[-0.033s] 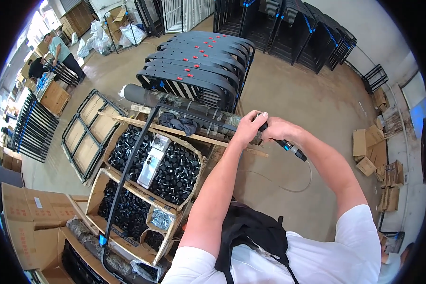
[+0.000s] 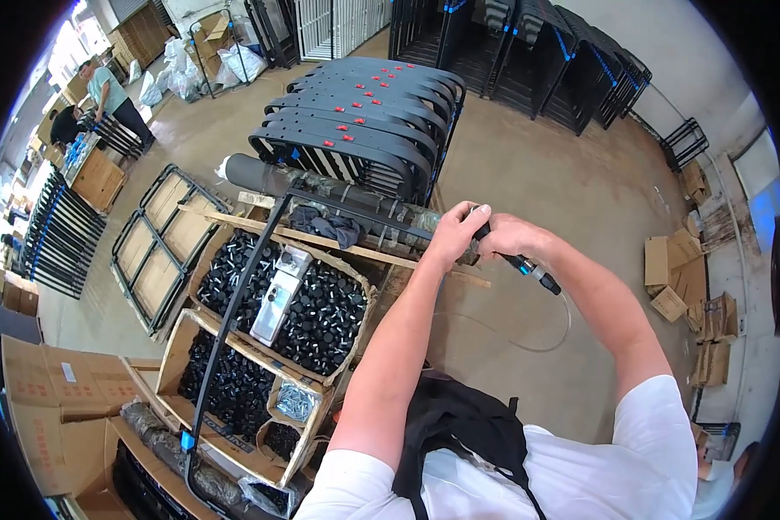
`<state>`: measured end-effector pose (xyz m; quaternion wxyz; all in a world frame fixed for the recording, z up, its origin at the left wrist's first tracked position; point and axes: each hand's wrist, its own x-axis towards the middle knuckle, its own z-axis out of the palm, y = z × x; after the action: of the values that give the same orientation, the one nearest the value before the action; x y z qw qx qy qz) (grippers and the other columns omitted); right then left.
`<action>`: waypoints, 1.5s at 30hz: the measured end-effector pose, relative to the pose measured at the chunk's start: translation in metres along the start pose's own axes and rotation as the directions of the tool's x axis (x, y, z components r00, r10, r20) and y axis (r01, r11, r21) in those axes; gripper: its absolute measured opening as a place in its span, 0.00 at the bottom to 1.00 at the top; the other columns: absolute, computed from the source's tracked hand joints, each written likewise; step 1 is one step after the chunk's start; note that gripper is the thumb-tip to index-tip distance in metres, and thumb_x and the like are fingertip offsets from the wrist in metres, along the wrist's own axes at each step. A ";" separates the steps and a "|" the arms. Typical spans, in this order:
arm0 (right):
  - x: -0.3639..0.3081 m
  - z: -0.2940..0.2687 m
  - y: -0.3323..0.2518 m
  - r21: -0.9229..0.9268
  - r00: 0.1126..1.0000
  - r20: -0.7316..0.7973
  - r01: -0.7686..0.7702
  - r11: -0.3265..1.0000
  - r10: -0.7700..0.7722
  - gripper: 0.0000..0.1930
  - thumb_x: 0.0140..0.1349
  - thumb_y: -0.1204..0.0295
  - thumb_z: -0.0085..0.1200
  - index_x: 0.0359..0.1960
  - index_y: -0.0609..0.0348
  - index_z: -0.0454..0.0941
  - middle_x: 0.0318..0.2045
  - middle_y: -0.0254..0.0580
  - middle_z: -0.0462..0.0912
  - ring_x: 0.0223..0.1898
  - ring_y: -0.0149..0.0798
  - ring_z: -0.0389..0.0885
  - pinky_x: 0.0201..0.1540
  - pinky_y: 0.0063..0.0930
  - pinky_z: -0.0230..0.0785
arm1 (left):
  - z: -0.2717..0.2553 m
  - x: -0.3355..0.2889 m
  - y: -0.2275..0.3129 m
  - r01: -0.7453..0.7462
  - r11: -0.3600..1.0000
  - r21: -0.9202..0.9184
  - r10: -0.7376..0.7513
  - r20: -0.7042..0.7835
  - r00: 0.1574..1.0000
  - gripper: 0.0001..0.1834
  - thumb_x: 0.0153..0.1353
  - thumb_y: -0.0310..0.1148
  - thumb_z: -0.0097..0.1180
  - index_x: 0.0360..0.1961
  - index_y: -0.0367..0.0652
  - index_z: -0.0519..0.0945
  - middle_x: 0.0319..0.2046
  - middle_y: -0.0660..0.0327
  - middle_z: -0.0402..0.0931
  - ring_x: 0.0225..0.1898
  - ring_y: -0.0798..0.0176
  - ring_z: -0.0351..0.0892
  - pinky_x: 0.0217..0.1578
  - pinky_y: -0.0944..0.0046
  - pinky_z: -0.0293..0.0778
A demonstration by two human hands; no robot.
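My left hand (image 2: 456,234) is closed around the right end of a black bent-tube frame (image 2: 355,211), its thumb beside my right hand. My right hand (image 2: 513,237) is wrapped round a slim black air screwdriver (image 2: 533,272) with a blue ring. The tool's rear end points down and right, and a thin clear hose (image 2: 568,322) trails from it. Its tip is hidden between my hands. From the left hand the frame runs left, then bends down across the boxes. A blue clip (image 2: 187,440) sits on its lower part.
Under the frame, cardboard boxes hold black-headed bolts (image 2: 325,303) and silver screws (image 2: 295,401). A clear plastic case (image 2: 277,303) lies on the bolts. Beyond a wrapped roll (image 2: 264,175) stand stacked black frames (image 2: 347,130) with red pieces. Two people (image 2: 113,97) work at far left. Cartons (image 2: 674,269) line the right wall.
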<state>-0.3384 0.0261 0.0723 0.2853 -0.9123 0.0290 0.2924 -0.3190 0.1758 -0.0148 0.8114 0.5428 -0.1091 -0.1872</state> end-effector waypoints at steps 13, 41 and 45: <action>0.031 0.008 -0.163 -0.122 0.976 0.040 0.215 0.969 -0.212 0.15 0.56 0.65 0.59 0.36 0.69 0.81 0.27 0.45 0.86 0.22 0.38 0.86 0.28 0.35 0.77 | -0.113 -0.019 0.104 -0.159 0.982 0.103 0.180 -0.246 0.952 0.13 0.70 0.40 0.64 0.39 0.39 0.84 0.30 0.68 0.78 0.34 0.73 0.73 0.36 0.65 0.73; 0.251 0.047 -0.368 -0.424 0.897 0.228 0.441 0.791 -0.378 0.17 0.64 0.60 0.54 0.36 0.63 0.86 0.25 0.48 0.88 0.33 0.46 0.90 0.43 0.42 0.79 | -0.360 0.042 0.157 -0.286 0.958 -0.018 0.213 -0.624 0.752 0.15 0.73 0.43 0.60 0.42 0.40 0.84 0.37 0.64 0.81 0.41 0.67 0.78 0.47 0.64 0.75; 0.248 0.049 -0.371 -0.437 0.911 0.237 0.409 0.801 -0.336 0.19 0.65 0.59 0.54 0.38 0.64 0.86 0.25 0.49 0.88 0.34 0.46 0.90 0.44 0.42 0.79 | -0.362 0.039 0.155 -0.285 0.958 0.023 0.232 -0.646 0.727 0.14 0.73 0.43 0.60 0.42 0.41 0.84 0.37 0.64 0.81 0.42 0.67 0.78 0.47 0.64 0.75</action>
<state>-0.0770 0.3908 0.0901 0.1049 -0.9174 -0.2455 0.2951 -0.1169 0.5164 -0.0134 0.8380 0.5211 0.1080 0.1205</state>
